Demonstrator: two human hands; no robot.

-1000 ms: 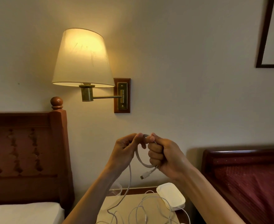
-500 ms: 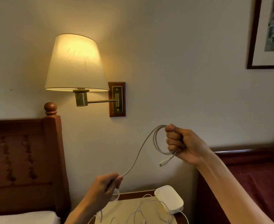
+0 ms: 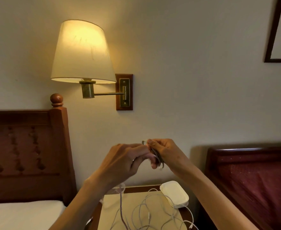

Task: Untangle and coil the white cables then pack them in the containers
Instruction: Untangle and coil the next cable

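Left hand [image 3: 123, 161] up from table level since half second back, now meeting right hand [image 3: 165, 152] again; stretched cable span gone. Head view: right hand fingers curled round small white cable coil [image 3: 158, 159], held mid-air above nightstand [image 3: 136, 211]. Left hand fingertips touching coil's near side, fingers bent; 1 strand drops from it to loose cable tangle [image 3: 154, 213] on nightstand. White lidded container [image 3: 174, 193] at nightstand's far right corner. Lit wall lamp [image 3: 81, 52] above.

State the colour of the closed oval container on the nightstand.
White: the closed oval plastic container, clearest in the head view.
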